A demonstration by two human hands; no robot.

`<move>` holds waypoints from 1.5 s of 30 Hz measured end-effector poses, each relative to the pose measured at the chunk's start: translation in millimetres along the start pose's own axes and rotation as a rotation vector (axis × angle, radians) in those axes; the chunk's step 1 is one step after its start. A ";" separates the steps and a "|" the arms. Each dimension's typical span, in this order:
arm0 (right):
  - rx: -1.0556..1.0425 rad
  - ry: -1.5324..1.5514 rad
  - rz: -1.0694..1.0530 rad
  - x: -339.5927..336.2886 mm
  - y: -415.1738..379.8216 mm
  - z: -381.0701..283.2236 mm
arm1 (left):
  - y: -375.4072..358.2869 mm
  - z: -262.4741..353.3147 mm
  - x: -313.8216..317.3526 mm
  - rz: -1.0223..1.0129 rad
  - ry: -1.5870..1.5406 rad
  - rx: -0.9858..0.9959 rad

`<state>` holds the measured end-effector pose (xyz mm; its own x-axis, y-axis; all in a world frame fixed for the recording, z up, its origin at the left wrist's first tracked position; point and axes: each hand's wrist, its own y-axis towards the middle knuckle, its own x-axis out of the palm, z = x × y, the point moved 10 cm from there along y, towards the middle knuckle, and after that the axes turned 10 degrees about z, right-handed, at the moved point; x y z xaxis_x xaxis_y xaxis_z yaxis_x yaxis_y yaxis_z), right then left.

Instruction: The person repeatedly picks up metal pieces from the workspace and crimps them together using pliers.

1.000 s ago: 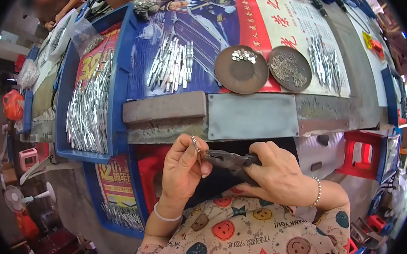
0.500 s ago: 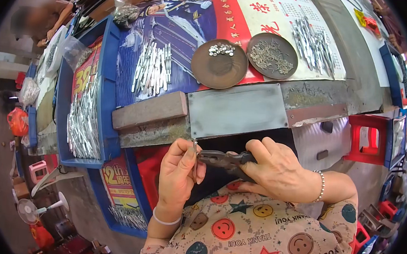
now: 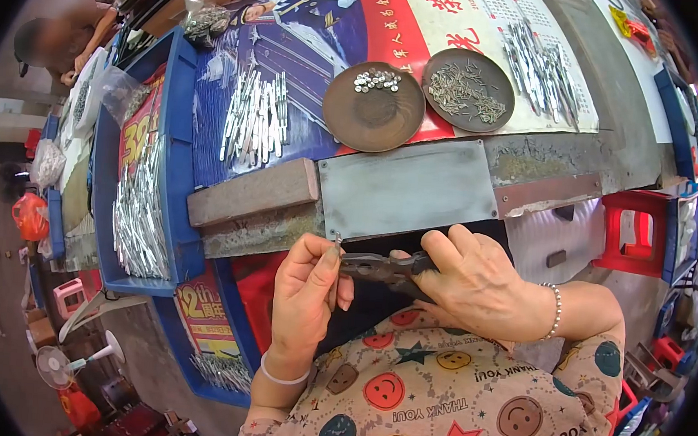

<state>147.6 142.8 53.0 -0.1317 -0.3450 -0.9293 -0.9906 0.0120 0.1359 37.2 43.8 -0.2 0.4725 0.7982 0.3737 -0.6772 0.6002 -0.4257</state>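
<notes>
Between the thumb and fingers of my left hand (image 3: 304,288) is a slim metal piece (image 3: 338,240), its tip poking up. My right hand (image 3: 483,286) is wrapped round the handles of dark pliers (image 3: 379,270). The pliers' jaws reach left to the metal piece at my left fingertips; whether they grip it is hidden. Both hands are in front of the bench edge, just below a grey metal plate (image 3: 408,191). Beyond it stand a brown dish (image 3: 370,125) with small round silver parts (image 3: 377,81) and a second dish (image 3: 487,124) with many small pins (image 3: 456,91).
Metal strips (image 3: 255,124) lie left of the dishes, slender metal pieces (image 3: 541,73) to the right. A wooden block (image 3: 254,192) borders the bench edge. Blue bins (image 3: 181,147) of strips stand left, a red stool (image 3: 633,232) right. Another person's arm (image 3: 92,46) shows far left.
The view has shifted slightly. Both hands stay in nearly the same pose, with the pliers still against the metal piece.
</notes>
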 end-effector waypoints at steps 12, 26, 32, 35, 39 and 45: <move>0.303 1.053 -0.511 41.1 -7.1 -1.0 | 5.8 -10.8 -18.8 0.036 0.167 0.029; 0.044 0.208 -0.016 12.9 0.0 -7.0 | 0.8 -15.5 -22.4 0.025 0.069 -0.037; -0.002 0.131 0.046 10.5 1.7 -9.1 | 1.1 -16.8 -24.0 0.025 0.077 -0.040; -0.016 0.097 0.055 9.9 3.4 -10.3 | 1.8 -17.5 -24.0 0.031 0.081 -0.037; -0.038 0.045 0.051 12.7 2.7 -11.4 | 1.8 -18.8 -24.2 0.031 0.087 -0.035; 0.031 0.149 -0.043 19.3 3.6 -10.4 | 0.0 -14.6 -26.2 0.066 0.150 0.008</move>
<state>141.9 126.4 39.0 -0.0851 -0.4813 -0.8724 -0.9962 0.0226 0.0847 33.0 23.6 -22.0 0.5054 0.8350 0.2178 -0.7136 0.5463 -0.4385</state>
